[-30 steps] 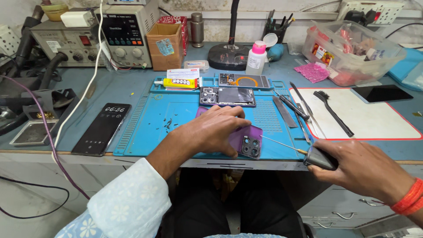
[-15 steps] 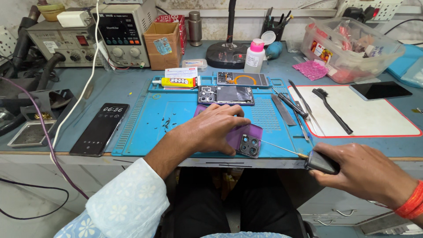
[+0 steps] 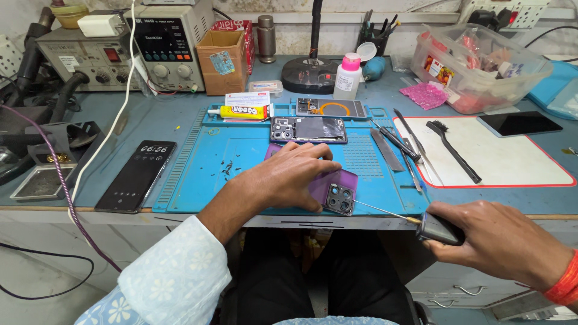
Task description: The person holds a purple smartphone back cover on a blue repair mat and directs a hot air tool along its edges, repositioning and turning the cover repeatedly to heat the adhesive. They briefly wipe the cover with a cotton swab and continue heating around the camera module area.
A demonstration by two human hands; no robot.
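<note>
Purple plastic, the back shell of a phone with its cluster of camera rings showing, lies near the lower middle of the frame on the blue silicone work mat. The left hand lies flat over it, fingers spread, pinning it down rather than gripping. The right hand, lower right and out past the bench's front edge, is closed around the dark handle of a thin-shafted screwdriver, whose tip reaches up-left to the shell's camera corner; I cannot tell whether it touches.

My reading is that the strip-down is well along. A bare phone frame with exposed internals sits just above the hand on the mat, and a second opened board with an orange ring coil lies above that. Dark crumbs of old adhesive are scattered left of centre on the mat, and a yellow tube of glue waits at its top edge (so gluing up looks to lie ahead). Whatever the shell still needs around the camera corner is not finished.

For room: the shell sits close to the bench's front edge, so little margin lies below it. Right of the mat lie loose metal tools and a black brush on a white, red-bordered sheet. Left of the mat rests a black phone with a lit screen. Between this phone and the left hand the mat is mostly free.
</note>
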